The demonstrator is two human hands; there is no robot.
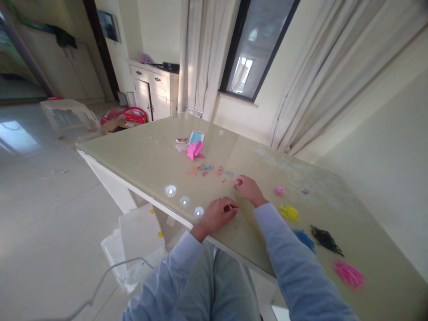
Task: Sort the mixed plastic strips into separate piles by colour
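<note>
Scattered in a loose band near the middle of the table [150, 158]: small orange and blue pieces [219, 170], some overlapping, others lying singly. Just at the right end of the band, right hand [248, 189], palm down on or close above the tabletop, thumb and forefinger drawn close together beside an orange bit; too small to tell whether pinched or only touched. Nearer the front edge, left hand [220, 215], resting with fingers curled and the thumb close to the forefinger; cannot tell whether around anything.

Beyond the pieces, a pink bundle [195, 150] against a blue mask [196, 137], with a small case [182, 140] just to the left. Right of the right wrist, a pink tub [279, 191]. Along the right sleeve, separate heaps: yellow [289, 212], blue [305, 240] partly behind the sleeve, black [326, 240] beside the blue, and pink [348, 274] nearest the body.

Farther out, a white cabinet [159, 91] beyond the table's far left, pale curtains [200, 58] and a dark-framed window [257, 49].
</note>
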